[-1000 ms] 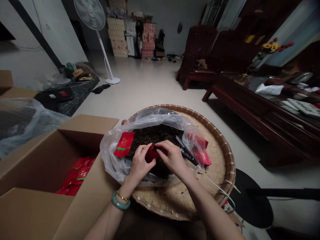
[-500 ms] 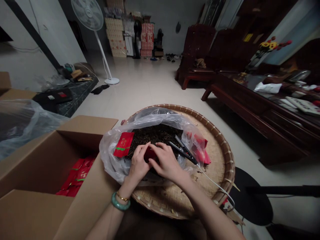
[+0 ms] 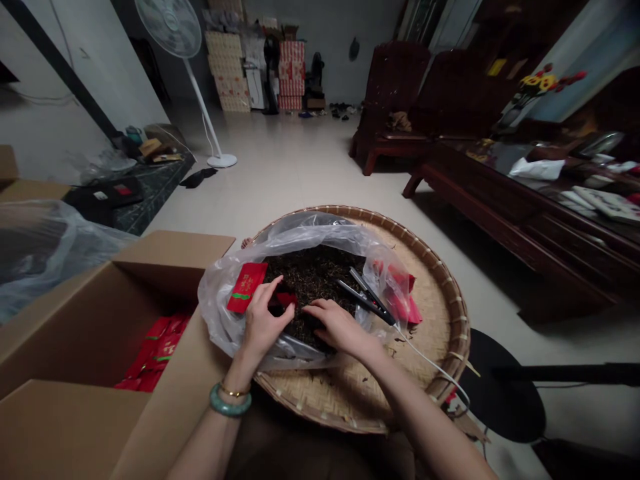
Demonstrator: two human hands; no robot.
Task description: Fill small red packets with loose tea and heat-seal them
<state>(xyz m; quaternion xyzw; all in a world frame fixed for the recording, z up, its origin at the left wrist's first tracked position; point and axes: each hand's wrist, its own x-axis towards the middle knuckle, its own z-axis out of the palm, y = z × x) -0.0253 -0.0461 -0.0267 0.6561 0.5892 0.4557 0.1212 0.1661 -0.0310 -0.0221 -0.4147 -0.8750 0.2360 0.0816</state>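
My left hand point(image 3: 265, 320) is closed on a small red packet point(image 3: 286, 299), its dark mouth held between thumb and fingers. Just to the right, my right hand point(image 3: 337, 325) has its fingers bent together in the dark, loose tea leaves point(image 3: 315, 273); its thumb is mostly hidden. The leaves lie in a wide-open clear plastic bag point(image 3: 223, 327). Another red packet point(image 3: 247, 287) with gold print and a green band lies flat on the left side of the leaves. A black hair straightener point(image 3: 367, 300), jaws apart, rests on the bag's right side.
The bag sits on a round woven bamboo tray point(image 3: 425, 347). At left stands an open cardboard box point(image 3: 65, 327) with red packets point(image 3: 160, 350) inside. More red packets point(image 3: 407, 300) lie at the tray's right. A white cord point(image 3: 430, 363) crosses the rim near a black round base point(image 3: 505, 393).
My hands have moved apart. The left keeps the red packet and has shifted left, while the right has come away from it onto the tea leaves.
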